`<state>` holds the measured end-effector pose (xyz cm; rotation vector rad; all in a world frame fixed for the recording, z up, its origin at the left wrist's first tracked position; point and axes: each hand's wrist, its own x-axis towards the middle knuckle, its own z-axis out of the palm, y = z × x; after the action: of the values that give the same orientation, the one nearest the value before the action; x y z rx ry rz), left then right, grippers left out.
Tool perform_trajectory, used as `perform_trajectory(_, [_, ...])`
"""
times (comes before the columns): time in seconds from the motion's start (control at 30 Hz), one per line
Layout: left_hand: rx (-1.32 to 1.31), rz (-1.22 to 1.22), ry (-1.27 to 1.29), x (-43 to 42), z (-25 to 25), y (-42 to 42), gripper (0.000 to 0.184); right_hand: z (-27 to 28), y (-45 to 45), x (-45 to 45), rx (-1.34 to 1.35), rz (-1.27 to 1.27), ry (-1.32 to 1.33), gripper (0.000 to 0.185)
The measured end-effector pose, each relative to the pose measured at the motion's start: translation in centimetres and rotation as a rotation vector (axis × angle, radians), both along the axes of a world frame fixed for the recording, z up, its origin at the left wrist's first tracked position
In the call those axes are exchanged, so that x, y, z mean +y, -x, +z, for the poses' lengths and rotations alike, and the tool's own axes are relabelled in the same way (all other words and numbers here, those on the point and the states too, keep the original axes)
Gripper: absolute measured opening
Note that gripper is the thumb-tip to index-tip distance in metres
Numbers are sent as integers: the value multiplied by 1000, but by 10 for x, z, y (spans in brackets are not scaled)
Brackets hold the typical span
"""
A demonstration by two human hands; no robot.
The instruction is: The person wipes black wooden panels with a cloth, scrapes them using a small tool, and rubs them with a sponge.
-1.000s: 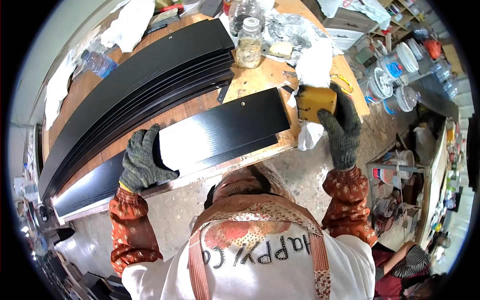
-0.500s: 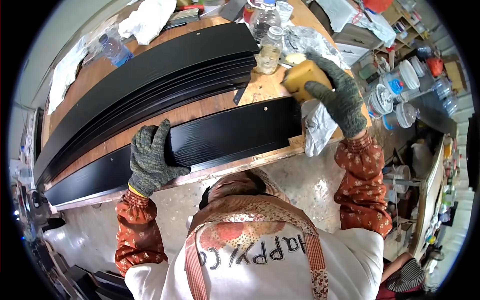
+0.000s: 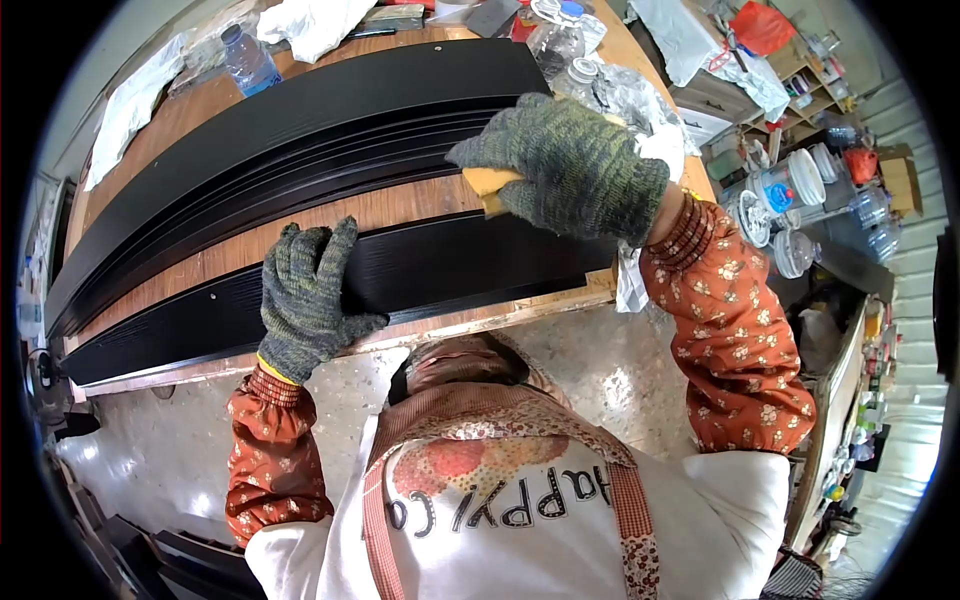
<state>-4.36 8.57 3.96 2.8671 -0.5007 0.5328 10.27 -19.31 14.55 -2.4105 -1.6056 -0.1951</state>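
A long black curved board [image 3: 450, 262] lies along the near edge of the workbench. My left hand [image 3: 306, 298], in a grey-green knit glove, rests flat on it with fingers stretched out and the thumb along its near edge. Gripped in my gloved right hand [image 3: 570, 168] is a yellow sponge [image 3: 488, 184], mostly covered by the fingers. That hand is above the board's far edge, toward its right part; whether the sponge touches the board I cannot tell. Behind lies a stack of similar black curved boards [image 3: 300, 112].
A plastic water bottle [image 3: 248, 62] and white cloths [image 3: 312, 26] lie beyond the stack. Jars [image 3: 580, 78] and crumpled clear plastic [image 3: 632, 100] crowd the bench's far right. A white rag [image 3: 630, 280] hangs at the right edge. Buckets [image 3: 800, 180] stand on the right.
My right hand has moved left with the sponge, from beyond the board's right end to above its far edge. My left hand stays on the board. The view has shifted slightly.
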Motion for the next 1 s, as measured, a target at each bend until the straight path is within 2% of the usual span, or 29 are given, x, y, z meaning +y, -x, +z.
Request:
perform_trajectory(0.13, [-11,-2,2,2,-2,0,112,20,-2,5,9,7,28,32])
perform_trajectory(0.23, [-19,9,-7,0,-3,1,111,21,6,13,162,-27,78,28])
perform_trajectory(0.37, [-2,32,-34,1,-4,2,110,11,-2,6,24,36,37,26])
perform_trajectory(0.47, [-9,23,-6,2,-6,2,111,19,-4,4,36,65,6,25])
perform_trajectory(0.57, [-37,15,9,1,-6,2,110,13,6,12,40,-1,129,23])
perform_trajectory(0.7, [-14,18,-2,2,-7,1,110,16,1,10,50,29,153,39])
perform_trajectory(0.8, [-23,35,-14,4,-8,3,110,25,3,10,103,50,105,38])
perform_trajectory(0.9, [-40,20,-6,3,-7,2,109,6,3,11,111,95,76,39])
perform_trajectory(0.93, [-34,23,-6,4,-8,1,109,8,11,15,7,70,136,39])
perform_trajectory(1.0, [-31,20,-5,3,-7,1,109,11,8,17,-20,-16,155,39])
